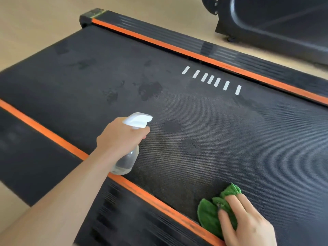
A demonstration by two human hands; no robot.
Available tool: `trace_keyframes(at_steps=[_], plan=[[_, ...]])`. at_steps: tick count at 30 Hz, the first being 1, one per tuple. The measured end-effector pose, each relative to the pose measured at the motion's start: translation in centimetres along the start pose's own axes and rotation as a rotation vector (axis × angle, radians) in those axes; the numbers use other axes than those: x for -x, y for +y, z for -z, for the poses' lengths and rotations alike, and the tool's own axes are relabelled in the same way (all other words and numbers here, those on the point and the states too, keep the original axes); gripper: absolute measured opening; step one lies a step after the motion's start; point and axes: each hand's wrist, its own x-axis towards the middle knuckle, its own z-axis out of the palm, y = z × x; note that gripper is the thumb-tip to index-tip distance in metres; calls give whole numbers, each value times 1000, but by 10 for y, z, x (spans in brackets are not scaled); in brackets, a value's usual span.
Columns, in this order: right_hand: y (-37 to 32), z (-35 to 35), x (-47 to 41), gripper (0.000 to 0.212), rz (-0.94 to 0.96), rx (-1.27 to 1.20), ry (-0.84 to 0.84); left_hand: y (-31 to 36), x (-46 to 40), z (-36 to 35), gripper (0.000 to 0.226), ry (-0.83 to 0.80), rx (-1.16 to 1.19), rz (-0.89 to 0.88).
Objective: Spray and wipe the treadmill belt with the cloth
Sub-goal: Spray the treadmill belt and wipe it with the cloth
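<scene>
Leftmost, the left hand [122,135] gripped a clear spray bottle [126,161] with a white trigger head, held above the treadmill belt [230,139] just inside its near orange side strip [58,139], nozzle facing dark wet patches [190,148] on the belt's middle. Further right, the right hand [248,222] pressed a green cloth [211,213] flat onto the belt with straight fingers, beside the same strip; white dashes [211,79] marked the belt's far side.

The belt [221,121] is black and textured, edged by orange strips, with white dashes near its far side and dark wet patches across the middle. A clear bottle [126,161] with a white spray head hangs tilted above it. A crumpled green cloth [211,213] lies on its near edge.
</scene>
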Motion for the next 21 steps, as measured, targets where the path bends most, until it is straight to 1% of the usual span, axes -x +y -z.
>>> trace_keyframes(at_steps=[2,4,6,7,9,12,15,17,18,19,21], plan=[[-1,0,0,30,10,-10,22,-4,-2,6,29,-2,78,33],[-2,1,0,31,21,-18,33,-6,-6,13,30,48,139,70],[-3,2,0,32,21,-10,22,-6,-12,21,36,109,192,87],[-4,2,0,33,19,-2,20,-5,-14,25,41,120,214,81],[-4,2,0,32,24,7,30,-5,-16,30,42,97,225,46],[-6,1,-16,24,122,-24,18,-6,-15,29,45,101,261,21],[-19,-20,-49,19,341,-22,-99,-10,-16,25,46,127,287,16],[-35,-42,-81,23,489,-1,-175,-15,-17,26,40,123,324,1],[-40,-57,-102,25,541,23,-183,-20,-19,26,36,124,348,-5],[-47,-71,-126,27,551,55,-171,-24,-21,27,34,126,363,-11],[-61,-95,-177,30,440,86,-79,-28,-24,27,36,125,375,-26]])
